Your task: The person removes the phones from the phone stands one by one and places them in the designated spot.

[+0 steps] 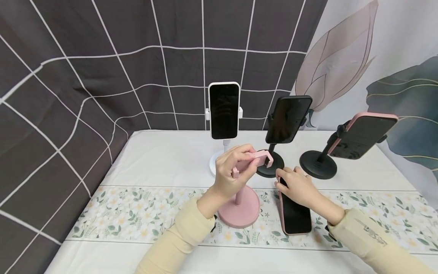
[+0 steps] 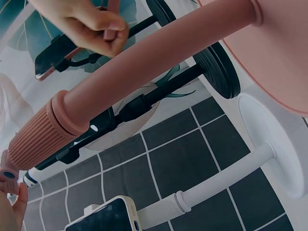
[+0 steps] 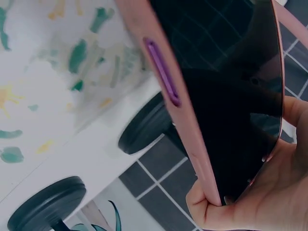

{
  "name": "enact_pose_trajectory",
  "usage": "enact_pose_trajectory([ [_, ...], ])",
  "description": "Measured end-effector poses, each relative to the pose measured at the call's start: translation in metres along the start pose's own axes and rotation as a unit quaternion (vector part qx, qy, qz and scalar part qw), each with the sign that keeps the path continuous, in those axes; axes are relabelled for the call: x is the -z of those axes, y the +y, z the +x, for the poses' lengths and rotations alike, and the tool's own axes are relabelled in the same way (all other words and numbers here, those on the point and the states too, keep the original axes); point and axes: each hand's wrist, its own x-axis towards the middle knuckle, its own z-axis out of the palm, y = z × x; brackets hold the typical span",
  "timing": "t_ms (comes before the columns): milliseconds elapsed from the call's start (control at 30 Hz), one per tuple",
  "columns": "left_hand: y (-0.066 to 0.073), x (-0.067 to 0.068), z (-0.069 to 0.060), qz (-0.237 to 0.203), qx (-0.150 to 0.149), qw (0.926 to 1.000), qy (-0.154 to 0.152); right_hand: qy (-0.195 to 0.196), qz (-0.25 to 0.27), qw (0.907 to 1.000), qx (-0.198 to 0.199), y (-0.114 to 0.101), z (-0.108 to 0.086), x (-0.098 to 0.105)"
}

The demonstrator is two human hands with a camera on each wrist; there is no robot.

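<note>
we list one pink stand (image 1: 239, 213), upright on the floral strip (image 1: 137, 213), wide-footed presumably for steadiness; its holder (image 1: 264, 154), pinched between thumb and fingers of the left hand (image 1: 230, 169), probably to keep it from swivelling. item: one pink-edged phone (image 1: 295, 219), just beside the stand, screen up, its far end gripped by the right hand (image 1: 299, 187), likely by the edges to spare the glass; whether it lies flat we cannot tell. behind, we count three phones (image 1: 224, 110), raised above the table (image 1: 164, 160), apparently angled for viewing.
</note>
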Motion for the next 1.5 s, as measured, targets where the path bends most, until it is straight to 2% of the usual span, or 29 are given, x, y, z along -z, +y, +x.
enact_pose_trajectory([
  [433, 0.002, 0.0, -0.002, -0.013, 0.012, 0.9999, 0.001, -0.063, 0.026, 0.9966, -0.046, 0.016, 0.012, -0.02],
  [633, 0.001, 0.0, -0.004, -0.027, 0.014, 0.9995, 0.0, -0.049, 0.018, 0.9967, -0.062, 0.017, 0.013, -0.034],
  [800, 0.002, 0.0, -0.004, -0.016, 0.019, 0.9997, -0.002, -0.045, -0.002, 0.9969, -0.065, 0.015, 0.013, -0.042],
  [1100, 0.004, 0.002, -0.003, -0.01, 0.028, 0.9995, -0.007, -0.061, -0.037, 0.9959, -0.056, 0.012, 0.01, -0.049],
  [1367, 0.004, 0.002, -0.004, -0.014, 0.031, 0.9994, -0.007, -0.073, -0.036, 0.9947, -0.063, 0.011, 0.011, -0.05],
  [1500, 0.007, 0.002, -0.004, -0.015, 0.044, 0.9989, -0.009, -0.076, -0.036, 0.9946, -0.06, 0.011, 0.011, -0.051],
])
